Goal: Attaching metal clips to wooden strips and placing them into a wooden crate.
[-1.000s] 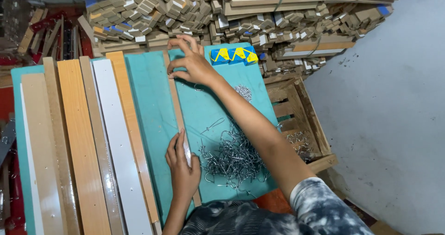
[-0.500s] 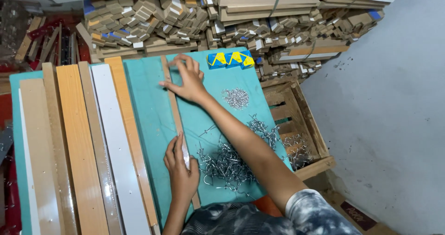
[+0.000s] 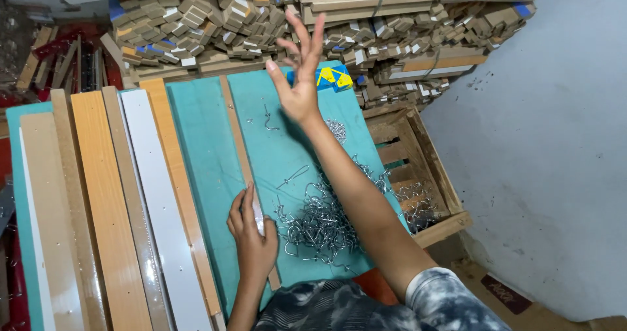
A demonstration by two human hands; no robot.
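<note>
wood strip beside metal hooks, wooden crate.

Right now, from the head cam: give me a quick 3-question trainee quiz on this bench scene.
1. True or false: the right hand is raised, fingers spread, holding nothing.
2. What does the left hand press on? A) thin wooden strip B) wooden crate C) white board
3. Fill in: the pile of metal hooks lies on the ____ board.

Key: 1 true; 2 A; 3 teal
</note>
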